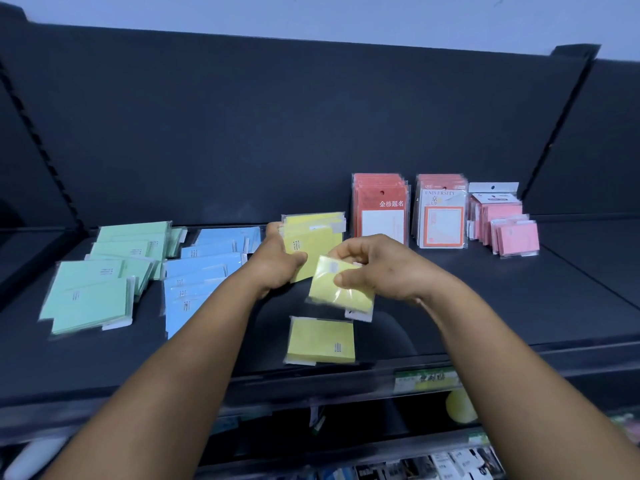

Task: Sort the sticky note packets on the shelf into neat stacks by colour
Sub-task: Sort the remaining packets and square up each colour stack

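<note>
Both forearms reach in from the front edge of the dark matte shelf (485, 306). Left hand (277, 261), thumb on top, grips the tilted yellow stack (313, 237) mid-shelf. Right hand (384, 268), fingers curled, pinches a glossy film-wrapped yellow packet (341, 289), square, tilted, held off the shelf. Another yellow packet (322, 341) lies flat near the front edge. Green packets (100, 282) sprawl toward the left end; blue packets (197, 268) lie beside them.
</note>
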